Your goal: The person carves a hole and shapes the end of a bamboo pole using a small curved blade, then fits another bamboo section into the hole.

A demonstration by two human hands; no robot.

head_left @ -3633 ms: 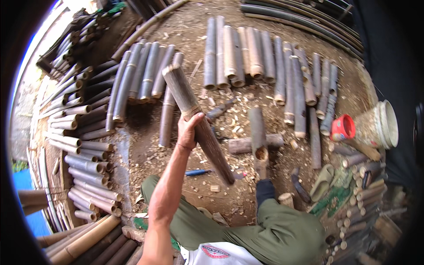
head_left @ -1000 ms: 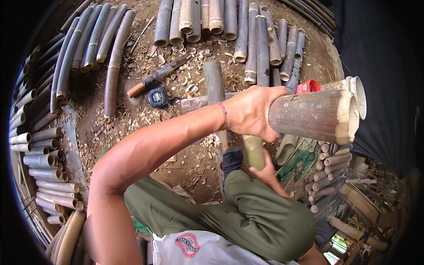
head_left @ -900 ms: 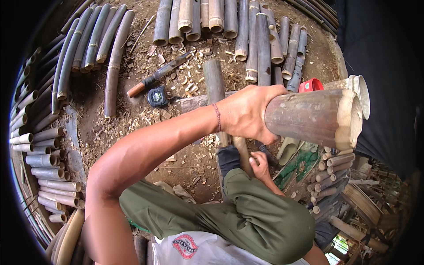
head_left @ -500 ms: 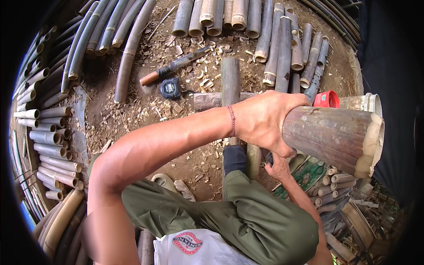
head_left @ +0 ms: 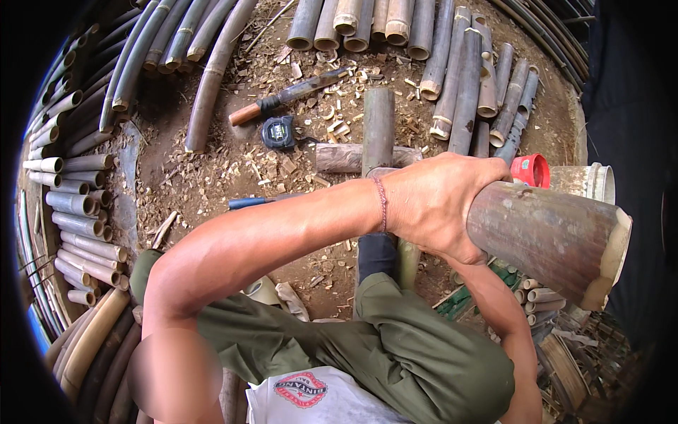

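- Bamboo stack [head_left: 78,205]: cut pieces, lying along the left side.
- Blue-handled tool [head_left: 248,203]: lying on the chip-strewn ground, just beyond the left forearm.
- Tape measure [head_left: 278,133]: resting near a knife [head_left: 291,96] with a brown grip.
- Log [head_left: 339,157]: lying crosswise, a bamboo piece [head_left: 379,127] leaning over it.
- Left hand [head_left: 446,205]: clamping fingers and thumb round the bamboo tube.
- Right forearm [head_left: 503,300]: rising behind; the right hand is being hidden by the left, so its grip cannot be made out.
- Red bucket [head_left: 528,171]: standing just beyond the tube.
- Bamboo tube [head_left: 547,237]: hanging in the air, tilting, its cut end facing right.
- Pale bucket [head_left: 599,182]: standing beside the red one.

Step, as judged: holding the tube aloft while reaching behind it. The next move is probably calling for a firm left grip.
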